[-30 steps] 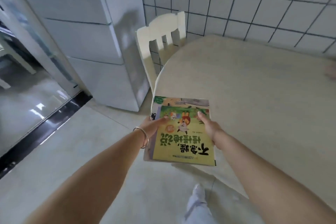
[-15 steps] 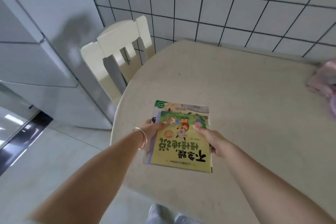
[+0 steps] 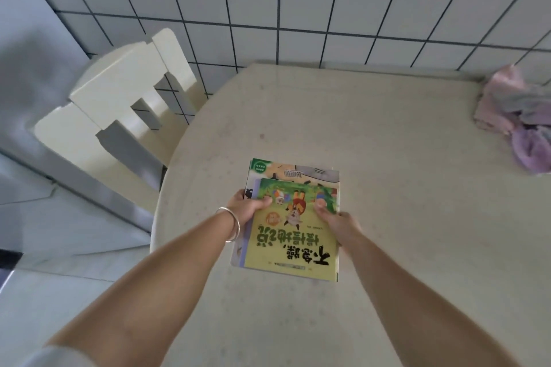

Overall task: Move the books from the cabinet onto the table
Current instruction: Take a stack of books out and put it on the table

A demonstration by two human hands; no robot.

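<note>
I hold a small stack of picture books [image 3: 290,235] over the left part of the cream table [image 3: 387,173]. The top book has a yellow-green cover with cartoon animals and large upside-down characters; a larger book sticks out beyond its far edge. My left hand [image 3: 246,208], with a silver bangle at the wrist, grips the stack's left side, thumb on the cover. My right hand [image 3: 337,220] grips the right side the same way. Whether the stack rests on the table or hangs just above it cannot be told.
A cream wooden chair [image 3: 119,104] stands at the table's left edge, against the white tiled wall [image 3: 298,9]. A crumpled pink and purple cloth [image 3: 518,122] lies at the table's far right. A grey-white cabinet front fills the left side.
The view has swung right and closer to the table. The books, still held by both hands, have gone from the table's edge to well over its top.
</note>
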